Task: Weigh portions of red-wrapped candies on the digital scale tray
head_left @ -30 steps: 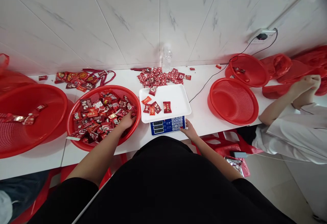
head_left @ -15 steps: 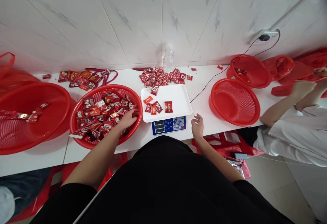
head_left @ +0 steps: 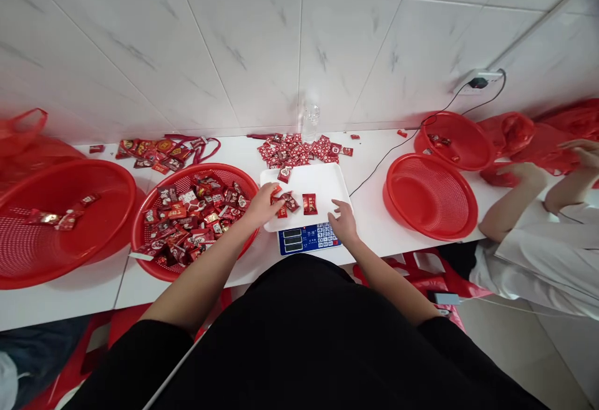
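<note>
My left hand reaches over the left edge of the white scale tray, fingers closed among the red candy packets lying there. My right hand rests on the tray's front right corner, fingers spread, just above the blue keypad of the scale. A red basket full of candy packets sits directly left of the scale.
A heap of red packets and a clear bottle lie behind the scale. A near-empty red basket is far left, two more red baskets right. A cable runs to a wall socket. Another person in white sits at right.
My left hand left the candy basket and moved right onto the scale tray. My right hand lifted off the table edge and moved forward to the tray's front corner.
</note>
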`<state>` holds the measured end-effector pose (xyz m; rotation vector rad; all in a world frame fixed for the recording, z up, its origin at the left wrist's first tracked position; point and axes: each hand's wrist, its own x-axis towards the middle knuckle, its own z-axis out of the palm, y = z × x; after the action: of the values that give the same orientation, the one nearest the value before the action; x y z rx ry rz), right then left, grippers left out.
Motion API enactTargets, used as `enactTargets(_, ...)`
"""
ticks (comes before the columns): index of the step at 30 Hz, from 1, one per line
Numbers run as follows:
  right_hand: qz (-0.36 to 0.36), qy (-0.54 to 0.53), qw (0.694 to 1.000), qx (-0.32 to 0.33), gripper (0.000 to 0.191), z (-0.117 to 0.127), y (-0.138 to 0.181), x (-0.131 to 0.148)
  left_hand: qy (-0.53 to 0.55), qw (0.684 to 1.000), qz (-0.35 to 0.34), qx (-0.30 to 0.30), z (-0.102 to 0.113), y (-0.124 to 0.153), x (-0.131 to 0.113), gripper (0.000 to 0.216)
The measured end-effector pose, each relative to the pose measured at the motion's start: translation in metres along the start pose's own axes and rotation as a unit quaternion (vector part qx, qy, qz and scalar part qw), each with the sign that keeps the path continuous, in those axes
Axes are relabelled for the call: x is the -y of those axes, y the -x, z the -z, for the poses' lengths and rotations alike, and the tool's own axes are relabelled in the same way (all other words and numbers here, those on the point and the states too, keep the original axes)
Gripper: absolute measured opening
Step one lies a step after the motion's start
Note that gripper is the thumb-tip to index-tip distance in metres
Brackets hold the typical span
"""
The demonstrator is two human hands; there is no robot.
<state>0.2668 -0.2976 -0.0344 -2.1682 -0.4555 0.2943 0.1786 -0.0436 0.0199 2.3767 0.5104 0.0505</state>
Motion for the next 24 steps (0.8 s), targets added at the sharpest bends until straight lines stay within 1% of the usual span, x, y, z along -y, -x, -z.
enactTargets(3, 0.061, 0.092, 0.991, 0.078, 0.052, -0.005, -0.009, 0.005, -0.116, 0.991, 0.011, 0.066, -0.008, -0.003, 0.0, 0.077)
enactTargets(5, 0.074, 0.129, 0.981, 0.125, 0.058, -0.009, -0.017, 0.01, -0.151, 0.984, 0.02, 0.093, -0.012, -0.007, 0.003, 0.085)
enactTargets(8, 0.087, 0.146, 0.97, 0.174, 0.062, -0.015, -0.029, 0.02, -0.123, 0.986, 0.01, 0.108, -0.021, -0.017, 0.007, 0.081)
enactTargets(11, 0.116, 0.147, 0.964, 0.19, 0.062, -0.019, -0.043, 0.033, -0.029, 0.995, -0.021, 0.095, -0.029, -0.025, 0.009, 0.074)
enactTargets(13, 0.127, 0.16, 0.963, 0.176, 0.06, -0.022, -0.053, 0.043, 0.028, 0.998, -0.017, 0.059, -0.029, -0.028, 0.011, 0.065)
enactTargets(15, 0.125, 0.184, 0.961, 0.164, 0.061, -0.027, -0.066, 0.055, 0.047, 0.999, 0.003, -0.019, -0.022, -0.029, 0.015, 0.051)
enactTargets(17, 0.12, 0.211, 0.953, 0.181, 0.069, -0.036, -0.081, 0.069, 0.041, 0.993, 0.026, -0.105, -0.011, -0.027, 0.021, 0.042)
enactTargets(19, 0.119, 0.237, 0.938, 0.221, 0.076, -0.049, -0.096, 0.084, 0.032, 0.985, 0.048, -0.161, 0.0, -0.022, 0.029, 0.038)
enactTargets(21, 0.124, 0.259, 0.923, 0.257, 0.078, -0.064, -0.108, 0.097, 0.027, 0.98, 0.062, -0.185, 0.009, -0.014, 0.04, 0.037)
enactTargets(24, 0.154, 0.282, 0.899, 0.299, 0.077, -0.084, -0.115, 0.11, 0.014, 0.979, 0.07, -0.191, 0.017, 0.002, 0.058, 0.037)
